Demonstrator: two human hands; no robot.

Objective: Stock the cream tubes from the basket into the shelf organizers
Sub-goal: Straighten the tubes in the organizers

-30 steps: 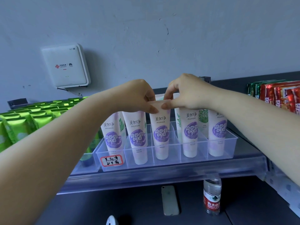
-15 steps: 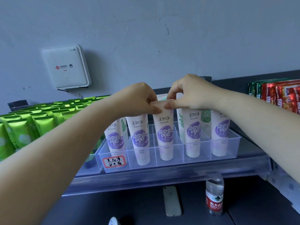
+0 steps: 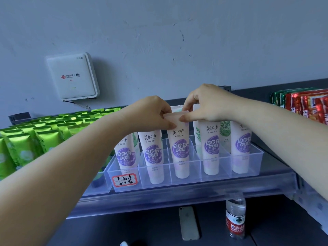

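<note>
Middle cream tube (image 3: 180, 150), upright in clear organizer (image 3: 195, 181): we pinch its crimped top with left hand (image 3: 150, 112) and right hand (image 3: 205, 103).

One camera is sitting on the person's head, looking forward and a little down at the shelf (image 3: 186, 194) (very close, within arm's reach), with the wall (image 3: 177, 41) filling the top.

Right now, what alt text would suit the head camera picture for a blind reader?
Both hands, left and right, pinch the top of the middle tube, upright in a clear organizer among four other tubes. Green packets lie to the left.
</note>
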